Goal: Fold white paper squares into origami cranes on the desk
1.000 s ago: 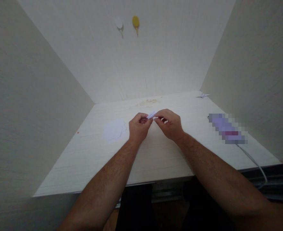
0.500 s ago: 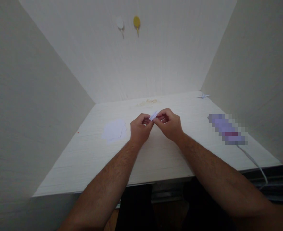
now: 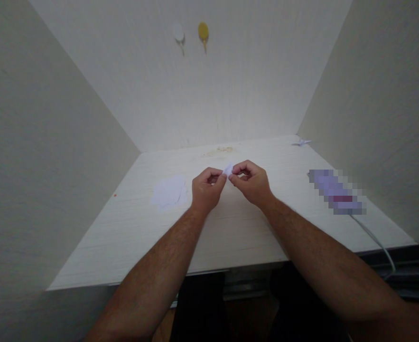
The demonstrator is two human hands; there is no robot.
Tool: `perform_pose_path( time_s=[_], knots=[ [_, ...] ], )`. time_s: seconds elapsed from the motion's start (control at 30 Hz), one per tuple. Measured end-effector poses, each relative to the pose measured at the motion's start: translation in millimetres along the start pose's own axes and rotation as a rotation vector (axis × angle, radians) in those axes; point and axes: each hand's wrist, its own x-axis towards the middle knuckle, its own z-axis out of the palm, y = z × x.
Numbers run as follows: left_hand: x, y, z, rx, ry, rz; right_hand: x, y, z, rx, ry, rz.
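A small folded piece of white paper [image 3: 228, 169] is pinched between both hands above the middle of the white desk [image 3: 230, 228]. My left hand [image 3: 206, 189] is curled, thumb and fingers closed on the paper's left side. My right hand [image 3: 251, 183] is also curled and pinches its right side. Most of the paper is hidden by the fingertips. A loose pile of white paper sheets [image 3: 169, 192] lies on the desk to the left of my left hand.
A small folded paper figure [image 3: 301, 141] sits in the far right corner. A blurred purple object [image 3: 336, 191] with a white cable [image 3: 375, 240] lies at the right. Walls enclose the desk on three sides; a white hook [image 3: 178, 34] and a yellow hook [image 3: 202, 32] hang on the back wall.
The two hands have drawn closer together around the paper, and less of the paper shows between the fingertips than before.
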Motion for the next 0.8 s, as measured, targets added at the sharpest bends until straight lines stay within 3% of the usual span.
perform_pose_path(
  time_s=[0.23, 0.43, 0.57, 0.8],
  knots=[
    [1.4, 0.0, 1.8, -0.087, 0.03, -0.034, 1.4, 2.2, -0.4, 0.058, -0.005, 0.003],
    [-0.1, -0.7, 1.1, -0.064, -0.006, 0.025, 4.1, 1.9, 0.5, 0.093, 0.032, 0.074],
    [-1.3, -0.7, 1.4, -0.047, -0.029, 0.07, 5.9, 4.2, -0.4, 0.18, -0.019, 0.075],
    [-1.2, -2.1, 4.3, -0.13, -0.021, 0.026, 5.2, 3.5, -1.3, 0.225, -0.064, 0.035]
  ],
)
